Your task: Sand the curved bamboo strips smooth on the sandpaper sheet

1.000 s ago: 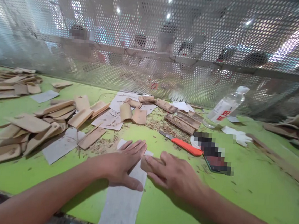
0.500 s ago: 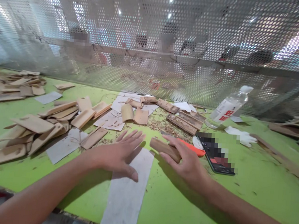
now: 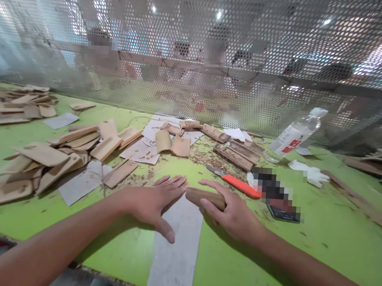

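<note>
My left hand (image 3: 155, 206) lies flat with its fingers spread, over the upper left part of a long strip of white paper (image 3: 175, 255). In my right hand (image 3: 234, 216) is a curved piece of bamboo (image 3: 206, 199), gripped between the thumb and fingers. The bamboo's left end reaches over the top of the paper, close to my left fingertips. Beyond my right hand lies a utility knife (image 3: 240, 185) with an orange handle and its blade out, pointing left.
Bamboo pieces (image 3: 42, 156) are heaped on the left of the green table (image 3: 121, 251). Darker pieces (image 3: 232, 157) and shavings lie at the back centre. A phone (image 3: 282, 213), a water bottle (image 3: 291, 137) and a white glove (image 3: 309, 174) are at right. A perforated metal screen (image 3: 182, 85) stands behind.
The paper strip and my left hand have shifted slightly right. My right hand has brought the bamboo left and lower, over the paper's top. The knife's blade, partly covered before, now shows.
</note>
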Motion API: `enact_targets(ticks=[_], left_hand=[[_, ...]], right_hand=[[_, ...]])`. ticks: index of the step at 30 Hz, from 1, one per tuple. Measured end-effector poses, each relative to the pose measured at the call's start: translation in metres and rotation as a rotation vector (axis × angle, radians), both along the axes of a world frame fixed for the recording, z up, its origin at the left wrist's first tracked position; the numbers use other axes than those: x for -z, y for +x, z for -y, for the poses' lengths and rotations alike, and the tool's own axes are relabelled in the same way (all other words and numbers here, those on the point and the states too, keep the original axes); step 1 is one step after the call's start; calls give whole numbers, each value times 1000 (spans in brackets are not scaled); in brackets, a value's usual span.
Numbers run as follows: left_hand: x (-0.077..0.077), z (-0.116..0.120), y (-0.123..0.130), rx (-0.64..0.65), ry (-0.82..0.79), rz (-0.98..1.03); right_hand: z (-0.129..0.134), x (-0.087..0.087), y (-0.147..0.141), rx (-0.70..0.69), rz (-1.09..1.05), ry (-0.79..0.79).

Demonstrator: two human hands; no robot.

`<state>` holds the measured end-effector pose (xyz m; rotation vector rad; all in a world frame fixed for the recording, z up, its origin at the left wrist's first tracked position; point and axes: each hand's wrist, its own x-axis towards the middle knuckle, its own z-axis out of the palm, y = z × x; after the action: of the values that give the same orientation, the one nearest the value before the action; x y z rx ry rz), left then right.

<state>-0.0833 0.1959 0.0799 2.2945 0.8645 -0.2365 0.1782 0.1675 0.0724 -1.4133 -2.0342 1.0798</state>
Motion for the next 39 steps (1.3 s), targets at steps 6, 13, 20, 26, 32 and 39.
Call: enact_targets(ticks=[6,13,20,26,32,39], left_hand=[[-4,-1,1,34,1,-46],[1,0,-1,24,6,16],[1,-1,-2,19,-13,-9],[1,0,-2,22,-5,27],[0,0,-1,18,-13,1],[-1,0,-1,14,-10,-10]], right_hand=[[17,-4,-6,-264,-25,-116],[16,-7,-10,-126,19,-98],[14,-5,-9,-1,58,-44],[14,-5,-11,20,97,6],[7,-6,-7,-12,85,-4],[-16,-3,1,182,-520,-418]])
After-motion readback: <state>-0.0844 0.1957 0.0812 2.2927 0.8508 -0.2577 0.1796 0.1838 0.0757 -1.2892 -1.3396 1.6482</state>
